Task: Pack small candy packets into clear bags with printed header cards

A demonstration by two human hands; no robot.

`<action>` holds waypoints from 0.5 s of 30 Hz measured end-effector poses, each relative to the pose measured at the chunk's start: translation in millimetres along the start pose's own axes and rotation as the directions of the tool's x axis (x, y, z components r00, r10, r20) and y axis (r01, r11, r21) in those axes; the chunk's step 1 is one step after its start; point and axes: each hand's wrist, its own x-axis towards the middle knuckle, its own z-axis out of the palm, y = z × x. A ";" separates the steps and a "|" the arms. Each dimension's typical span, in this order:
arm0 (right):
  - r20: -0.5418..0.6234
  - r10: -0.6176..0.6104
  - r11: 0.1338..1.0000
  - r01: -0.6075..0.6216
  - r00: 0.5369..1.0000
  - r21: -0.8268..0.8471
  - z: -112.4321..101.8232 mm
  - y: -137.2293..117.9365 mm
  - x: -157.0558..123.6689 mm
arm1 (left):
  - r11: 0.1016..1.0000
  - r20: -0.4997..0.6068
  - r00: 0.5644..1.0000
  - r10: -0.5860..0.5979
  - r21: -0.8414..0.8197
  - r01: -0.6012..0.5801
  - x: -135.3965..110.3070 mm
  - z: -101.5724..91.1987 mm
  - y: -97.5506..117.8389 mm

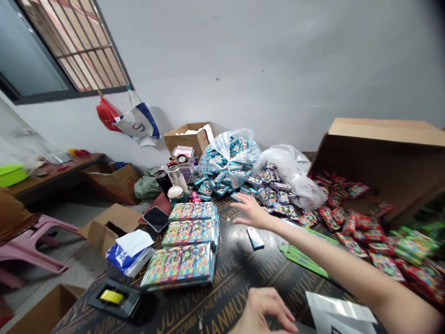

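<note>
My right hand (253, 213) reaches over the dark table from the right, palm down, its fingers stretched and apart, with nothing in it. Just beyond its fingertips lie small blue packets (220, 189). A single small blue-and-white packet (255, 238) rests on the table below that hand. Near the bottom edge is my left hand (266, 310), its fingers loosely bent with a gap under them; I see nothing held there. To the left of both hands stand three rows of stacked colourful packs (181, 262).
A clear bag of blue packets (229, 155) stands by the wall, beside purple packets (278, 195). Red packets (354, 222) spill from a tipped carton (375, 162). Green strips (302, 260), a phone (156, 219), a tape dispenser (114, 299) and a flask (177, 175) are also around.
</note>
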 end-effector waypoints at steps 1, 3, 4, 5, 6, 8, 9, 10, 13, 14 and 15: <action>0.055 0.001 0.994 0.005 0.998 -0.112 12.0 4.1 35.3 | 1.000 0.002 1.000 -0.011 -0.026 0.011 4.5 -2.3 -8.8; 0.173 0.044 0.952 0.011 0.984 -0.306 34.8 10.6 101.6 | 0.996 -0.034 0.996 -0.082 -0.047 0.080 13.5 -5.5 -27.5; 0.235 0.090 0.924 0.007 0.968 -0.382 45.4 14.0 131.6 | 0.990 -0.074 0.988 -0.134 -0.050 0.131 17.4 -6.9 -36.8; 0.269 0.121 0.914 -0.002 0.955 -0.405 55.5 18.1 159.0 | 0.981 -0.132 0.973 -0.191 -0.052 0.185 20.2 -8.6 -45.7; 0.298 0.153 0.906 -0.013 0.942 -0.424 65.3 23.0 183.5 | 0.969 -0.198 0.948 -0.249 -0.058 0.242 21.9 -10.6 -53.7; 0.335 0.214 0.892 -0.045 0.918 -0.449 83.9 35.0 222.9 | 0.937 -0.293 0.891 -0.348 -0.093 0.336 22.0 -16.5 -66.0; 0.350 0.247 0.882 -0.060 0.903 -0.467 92.6 41.6 237.2 | 0.921 -0.311 0.867 -0.390 -0.119 0.371 21.0 -20.4 -69.9; 0.368 0.282 0.869 -0.074 0.886 -0.488 100.9 47.8 247.7 | 0.904 -0.312 0.848 -0.427 -0.142 0.403 20.0 -24.6 -72.3; 0.430 0.379 0.828 -0.093 0.820 -0.553 122.0 60.4 254.1 | 0.867 -0.294 0.816 -0.498 -0.155 0.473 20.2 -36.2 -73.1; 0.453 0.397 0.817 -0.082 0.798 -0.571 127.8 61.9 247.3 | 0.861 -0.293 0.810 -0.508 -0.144 0.487 21.7 -38.8 -72.4; 0.481 0.405 0.809 -0.059 0.778 -0.585 132.6 62.4 236.1 | 0.856 -0.291 0.806 -0.515 -0.134 0.499 23.7 -40.4 -71.7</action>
